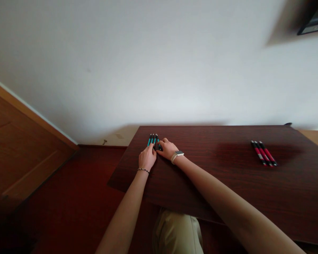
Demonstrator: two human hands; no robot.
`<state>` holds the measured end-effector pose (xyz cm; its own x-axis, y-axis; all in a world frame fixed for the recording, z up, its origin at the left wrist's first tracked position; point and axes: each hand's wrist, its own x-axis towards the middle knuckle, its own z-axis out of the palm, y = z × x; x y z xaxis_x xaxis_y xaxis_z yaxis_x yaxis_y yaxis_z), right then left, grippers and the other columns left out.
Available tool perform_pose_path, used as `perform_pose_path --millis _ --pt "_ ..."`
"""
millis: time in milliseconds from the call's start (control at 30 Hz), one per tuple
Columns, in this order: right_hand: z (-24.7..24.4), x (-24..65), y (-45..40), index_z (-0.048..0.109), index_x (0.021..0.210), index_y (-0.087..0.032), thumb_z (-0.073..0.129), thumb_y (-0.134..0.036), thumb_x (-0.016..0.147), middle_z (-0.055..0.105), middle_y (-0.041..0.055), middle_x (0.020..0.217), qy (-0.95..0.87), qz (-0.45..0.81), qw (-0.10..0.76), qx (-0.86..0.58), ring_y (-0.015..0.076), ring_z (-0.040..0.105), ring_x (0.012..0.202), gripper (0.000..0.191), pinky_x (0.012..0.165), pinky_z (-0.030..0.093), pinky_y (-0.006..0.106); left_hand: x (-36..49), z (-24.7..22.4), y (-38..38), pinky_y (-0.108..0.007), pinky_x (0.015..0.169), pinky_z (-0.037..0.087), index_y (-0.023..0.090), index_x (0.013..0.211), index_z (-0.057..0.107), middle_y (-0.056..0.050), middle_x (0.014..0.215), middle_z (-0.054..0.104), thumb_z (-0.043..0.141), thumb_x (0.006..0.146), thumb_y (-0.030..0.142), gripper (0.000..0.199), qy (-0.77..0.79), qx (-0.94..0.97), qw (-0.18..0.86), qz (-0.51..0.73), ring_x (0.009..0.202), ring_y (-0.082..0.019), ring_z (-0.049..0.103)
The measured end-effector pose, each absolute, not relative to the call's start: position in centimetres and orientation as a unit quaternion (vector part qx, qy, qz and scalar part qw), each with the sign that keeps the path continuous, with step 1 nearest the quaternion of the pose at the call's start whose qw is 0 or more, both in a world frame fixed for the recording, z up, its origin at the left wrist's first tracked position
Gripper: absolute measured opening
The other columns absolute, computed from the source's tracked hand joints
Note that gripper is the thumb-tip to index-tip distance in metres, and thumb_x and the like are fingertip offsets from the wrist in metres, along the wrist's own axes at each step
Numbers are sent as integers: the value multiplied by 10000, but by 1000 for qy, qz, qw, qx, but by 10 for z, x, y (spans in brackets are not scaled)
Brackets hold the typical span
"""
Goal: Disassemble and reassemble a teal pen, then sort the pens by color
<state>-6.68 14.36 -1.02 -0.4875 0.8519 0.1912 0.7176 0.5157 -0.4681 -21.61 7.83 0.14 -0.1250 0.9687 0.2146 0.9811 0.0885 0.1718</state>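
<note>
Several teal-and-black pens lie side by side at the left end of the dark wooden table, tips pointing to the wall. My left hand, a beaded bracelet at its wrist, curls over their near ends and hides them. From the right, my right hand, wearing a watch, bends its fingers around the rightmost teal pen. Both hands rest low at the tabletop, almost touching each other. Farther right on the table lie three red-and-black pens in a slanted row, apart from both hands.
A white wall rises behind the table's back edge. To the left are a reddish floor and a wooden door. A dark screen-like object hangs at the upper right. My knee is at the front edge.
</note>
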Motion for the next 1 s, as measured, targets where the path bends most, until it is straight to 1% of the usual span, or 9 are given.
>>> perform_pose_path --millis 167,300,367,467,567,700,833,900,1000 --pt "-15 -56 139 624 1307 -189 652 -460 978 615 134 1246 -833 157 217 -484 268 671 1073 427 923 523 345 -219 -4 81 -355 944 549 271 1352 595 -77 1302 729 490 1035 256 335 -734 -660 29 -156 1084 -257 728" --pt "-16 -54 139 542 1467 -231 652 -415 984 624 113 1266 -836 166 232 -468 249 673 1079 528 938 520 326 -219 -5 81 -355 948 553 265 1349 612 -81 1302 728 493 1034 264 337 -735 -660 37 -151 1094 -263 727" --pt "-17 -54 141 589 1441 -249 653 -393 985 628 102 1277 -842 176 234 -454 233 678 1076 482 941 518 306 -218 -4 81 -355 955 551 271 1337 624 -82 1295 729 489 1035 263 331 -735 -662 38 -145 1096 -263 726" --pt "-20 -52 146 667 1360 -225 662 -377 981 635 102 1281 -843 186 236 -446 222 678 1088 408 959 515 295 -217 -1 80 -352 971 546 278 1348 620 -90 1302 724 482 1044 273 334 -738 -660 30 -137 1110 -258 721" --pt "-23 -50 152 689 1337 -227 705 -372 954 652 90 1258 -844 194 238 -440 212 678 1073 410 966 513 296 -216 1 80 -353 979 543 276 1373 606 -98 1319 716 483 1048 283 347 -743 -655 22 -134 1117 -258 719" --pt "-25 -52 158 711 1305 -226 742 -359 934 665 86 1229 -844 199 243 -435 197 675 1026 395 945 516 297 -215 3 79 -347 976 542 269 1349 622 -95 1302 725 470 1054 275 332 -746 -652 20 -132 1107 -254 722" --pt "-25 -61 159 715 1270 -196 752 -351 926 645 114 1327 -845 188 260 -427 230 606 1196 379 1059 453 331 -216 2 79 -339 967 540 258 1334 630 -102 1294 726 471 1058 292 320 -746 -653 19 -127 1104 -255 722" --pt "-24 -65 159 693 1308 -189 736 -331 932 668 114 1314 -849 183 262 -420 242 582 1223 404 1088 424 352 -216 2 80 -339 959 540 254 1326 631 -103 1282 730 472 1059 300 314 -746 -653 20 -126 1095 -255 725" --pt "-23 -68 158 659 1381 -212 709 -332 947 691 109 1304 -856 179 260 -410 254 575 1224 454 1101 401 378 -217 1 80 -339 947 540 255 1312 630 -94 1265 737 474 1058 291 300 -744 -655 19 -129 1088 -253 726"
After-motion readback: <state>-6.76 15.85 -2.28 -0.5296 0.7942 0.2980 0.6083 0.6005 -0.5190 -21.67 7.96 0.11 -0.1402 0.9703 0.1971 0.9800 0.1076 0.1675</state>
